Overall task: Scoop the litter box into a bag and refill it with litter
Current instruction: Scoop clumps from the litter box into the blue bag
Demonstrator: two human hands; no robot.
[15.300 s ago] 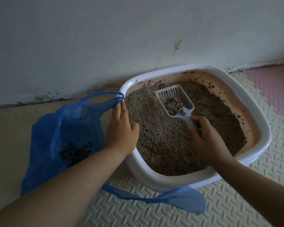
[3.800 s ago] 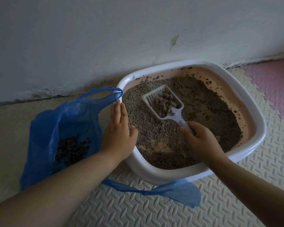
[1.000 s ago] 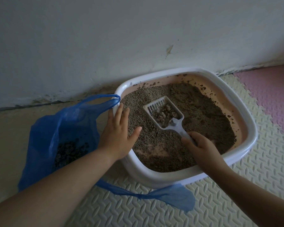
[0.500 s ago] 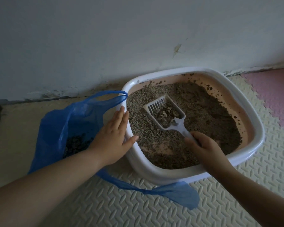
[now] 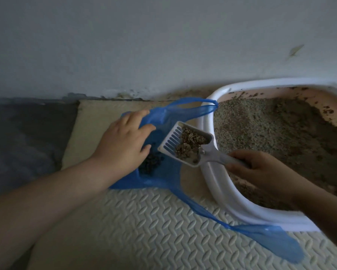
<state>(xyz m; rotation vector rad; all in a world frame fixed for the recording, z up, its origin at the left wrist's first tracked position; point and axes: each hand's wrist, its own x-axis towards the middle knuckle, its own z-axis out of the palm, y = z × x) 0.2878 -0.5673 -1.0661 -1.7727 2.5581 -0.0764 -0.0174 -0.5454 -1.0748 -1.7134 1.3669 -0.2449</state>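
Note:
A white litter box [image 5: 218, 184] with a pink inside holds grey-brown litter [image 5: 265, 129] at the right. My right hand [image 5: 261, 168] grips the handle of a white slotted scoop [image 5: 185, 145], which carries clumps and hangs over the box's left rim, above the mouth of a blue plastic bag [image 5: 163, 176]. My left hand [image 5: 122, 145] holds the bag's left edge, fingers curled on the plastic. Dark clumps [image 5: 150, 164] lie inside the bag. One bag handle [image 5: 206, 109] is looped over the box's corner.
A pale wall [image 5: 163, 45] runs behind everything, with dirt along its base. The floor is cream embossed foam matting [image 5: 144, 221]; a dark grey mat [image 5: 25, 137] lies at the left. The bag's other handle [image 5: 270, 242] trails under the box's front edge.
My right hand has carried the loaded scoop left, out of the litter and over the bag. My left hand has left the box rim and taken the bag's edge. The view has swung left.

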